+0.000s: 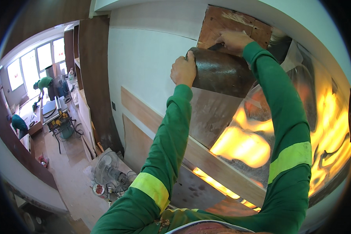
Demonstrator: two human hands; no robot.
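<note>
A dark brown, glossy flexible sheet (222,71) curls outward below a bare reddish-brown wood panel (213,25) on the wall. Its left edge is in the grip of my left hand (184,70), with the thumb on top. Higher up and to the right, my right hand (234,41) is closed around a small dark tool (215,46), held between the wood panel and the top of the curled sheet. Only part of this tool shows, so its kind is unclear. Pale scrape marks run across the upper part of the wood panel.
Clear plastic film (257,103) hangs at the right beside a glowing yellow-orange panel (327,128). A pale wood strip (222,167) crosses the wall below my arms. On the floor at lower left stands a fan (107,165). Two people work beyond, near a table saw (58,117).
</note>
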